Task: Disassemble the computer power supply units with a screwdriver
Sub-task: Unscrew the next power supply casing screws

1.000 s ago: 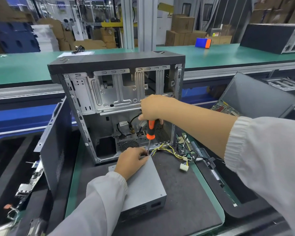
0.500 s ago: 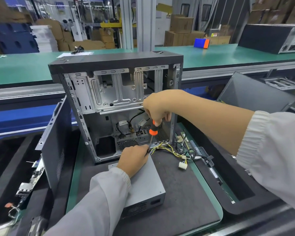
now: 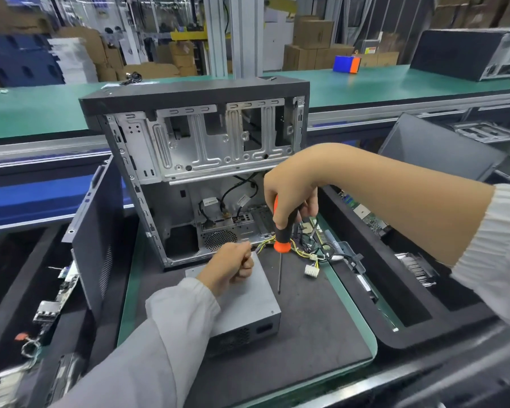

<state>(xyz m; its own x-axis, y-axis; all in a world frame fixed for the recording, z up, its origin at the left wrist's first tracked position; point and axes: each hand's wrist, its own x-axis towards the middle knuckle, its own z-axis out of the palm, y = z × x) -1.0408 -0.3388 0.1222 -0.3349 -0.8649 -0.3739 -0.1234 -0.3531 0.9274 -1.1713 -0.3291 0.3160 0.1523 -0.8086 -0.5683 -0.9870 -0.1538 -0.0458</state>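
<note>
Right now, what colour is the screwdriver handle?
Black with orange ends, the screwdriver shows best in the head view.

A long green conveyor belt (image 3: pixel 365 83) with a grey metal rail runs across behind the tabletop (image 3: pixel 321 319). Beyond it stand aluminium posts (image 3: pixel 245 33), stacked cardboard boxes (image 3: pixel 312 45) and blue pallets (image 3: pixel 21 60). A blue-and-orange block (image 3: pixel 346 64) sits on the belt.
</note>
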